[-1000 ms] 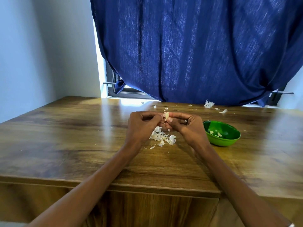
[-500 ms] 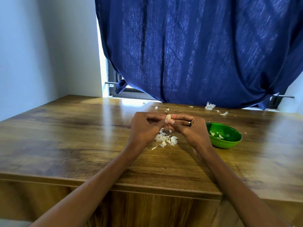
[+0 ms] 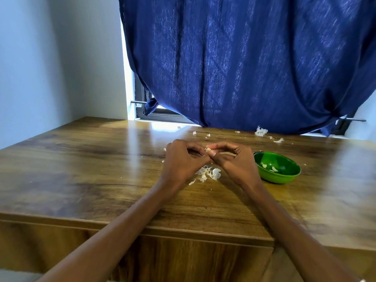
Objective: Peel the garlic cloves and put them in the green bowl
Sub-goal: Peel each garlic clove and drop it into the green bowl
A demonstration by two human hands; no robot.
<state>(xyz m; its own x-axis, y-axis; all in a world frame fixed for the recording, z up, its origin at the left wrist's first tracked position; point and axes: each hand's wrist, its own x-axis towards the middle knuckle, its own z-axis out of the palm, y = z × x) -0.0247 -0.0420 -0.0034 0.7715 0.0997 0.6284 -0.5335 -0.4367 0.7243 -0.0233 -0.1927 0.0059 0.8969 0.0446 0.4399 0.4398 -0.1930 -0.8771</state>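
Left hand (image 3: 181,159): fingers curled inward, tips meeting those of the other hand over the middle of the desk (image 3: 81,169); pinching one end of a garlic clove (image 3: 208,150). Held just above the desk surface, not resting flat.

Right hand (image 3: 237,159): fingers likewise curled, forefinger and thumb closed on the same clove from the other side; thumbnail visible just below the clove. Back of the hand just beside the bowl's left rim (touching or apart, cannot tell).

Garlic clove: small, pale, caught between the fingertips of both hands, mostly hidden by them; peeled or unpeeled, cannot tell.

Green bowl (image 3: 284,176): round, shallow, standing upright on the desk to the right of the hands. Inside, a few pale pieces (image 3: 274,169) on the bottom.

Pile of skins (image 3: 209,173): loose white flakes lying on the desk directly beneath and between the two hands.

Scattered skins (image 3: 261,131): a larger white clump and several small flakes along the far edge of the desk, near the foot of the curtain, well apart from the hands.

Desk: wooden, glossy, brown grain, front edge toward the viewer.

Curtain (image 3: 244,58): dark blue cloth, hanging behind the desk, lower hem bunched over a window frame (image 3: 154,115).

Wall (image 3: 50,58): plain, pale, to the left.
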